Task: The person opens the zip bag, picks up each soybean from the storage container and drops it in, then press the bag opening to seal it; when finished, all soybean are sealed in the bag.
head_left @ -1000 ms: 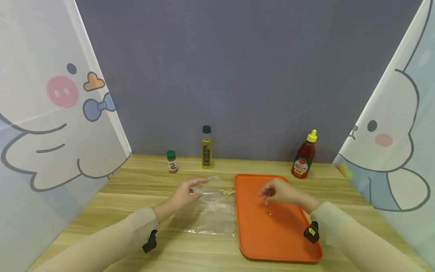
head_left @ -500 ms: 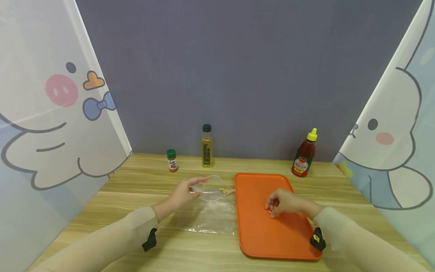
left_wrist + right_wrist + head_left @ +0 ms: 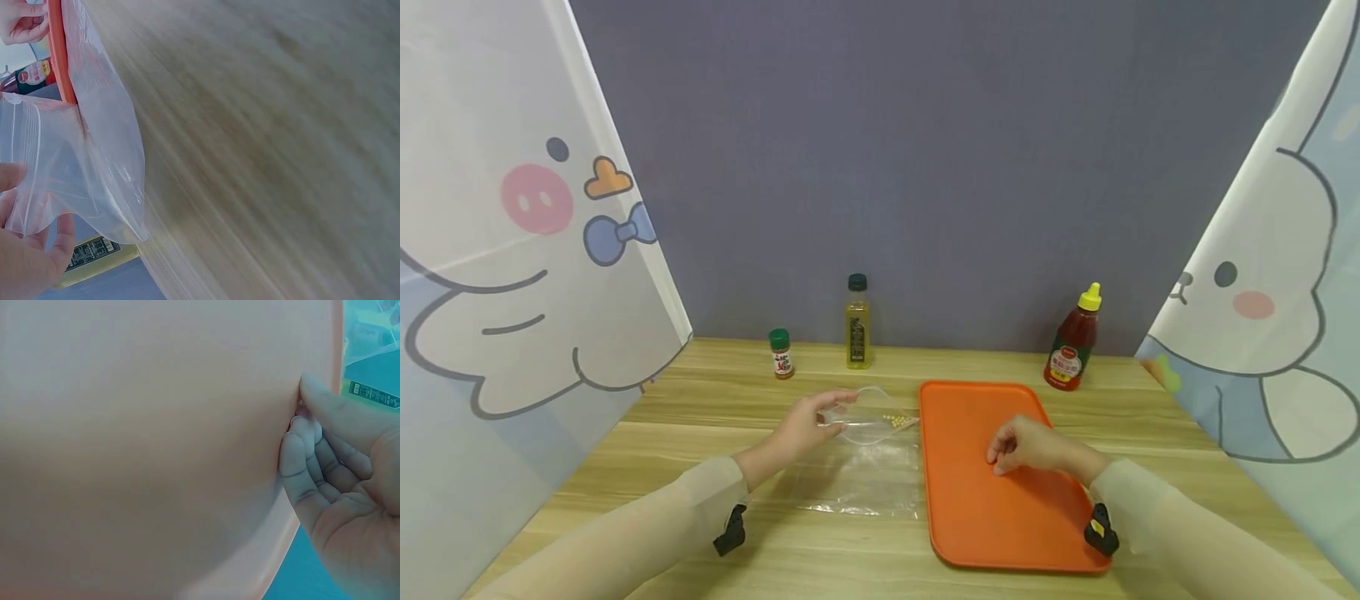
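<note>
My left hand (image 3: 808, 423) grips the mouth of a clear zip bag (image 3: 865, 479), its thumb and fingers spread at the rim so the mouth gapes. Several small yellow soybeans (image 3: 897, 421) show at the bag's right side. In the left wrist view the bag (image 3: 59, 162) hangs from the thumb and fingers. Over the orange tray (image 3: 970, 521), my right hand (image 3: 1030, 444) has thumb and fingertips brought together low at the surface. The single soybean there is covered by these fingertips. From the right wrist, the right hand (image 3: 340, 469) appears pinching down at the tray.
A small green-capped spice jar (image 3: 782, 355) and an oil bottle (image 3: 857, 322) stand behind the bag. A red sauce bottle (image 3: 1072, 340) with a yellow cap is beyond the tray's far right corner. A grey panel (image 3: 925, 183) closes off the back.
The right hand has come down and slightly right onto the tray, and its fingertips have closed over the soybean, which no longer shows. My left hand keeps its hold on the bag.
</note>
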Demonstrator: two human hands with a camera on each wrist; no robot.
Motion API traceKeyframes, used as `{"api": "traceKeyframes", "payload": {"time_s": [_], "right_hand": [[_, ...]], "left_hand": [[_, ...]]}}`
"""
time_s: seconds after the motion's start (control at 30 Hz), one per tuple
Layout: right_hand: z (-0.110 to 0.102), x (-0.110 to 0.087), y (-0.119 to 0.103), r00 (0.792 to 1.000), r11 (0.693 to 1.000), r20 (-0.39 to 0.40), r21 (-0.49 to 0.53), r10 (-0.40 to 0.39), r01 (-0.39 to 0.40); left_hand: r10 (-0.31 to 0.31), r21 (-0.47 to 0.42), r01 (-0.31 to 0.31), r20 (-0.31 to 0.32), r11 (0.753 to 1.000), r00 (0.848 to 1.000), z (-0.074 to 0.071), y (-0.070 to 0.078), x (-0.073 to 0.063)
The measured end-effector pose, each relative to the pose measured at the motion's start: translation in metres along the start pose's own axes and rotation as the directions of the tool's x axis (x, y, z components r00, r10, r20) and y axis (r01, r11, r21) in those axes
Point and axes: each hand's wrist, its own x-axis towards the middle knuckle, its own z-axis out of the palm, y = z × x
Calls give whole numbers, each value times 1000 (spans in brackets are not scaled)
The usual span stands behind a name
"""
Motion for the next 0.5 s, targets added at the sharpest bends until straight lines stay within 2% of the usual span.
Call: {"api": "traceKeyframes", "payload": {"time_s": [0.27, 0.5], "right_hand": [[0, -1, 2, 1000, 998, -15, -68, -20, 19], [-3, 4, -3, 996, 999, -78, -6, -45, 45]], "left_hand": [[-24, 11, 24, 16, 1000, 1000, 2, 1, 2], [-11, 24, 10, 14, 1000, 1000, 2, 6, 1]]}}
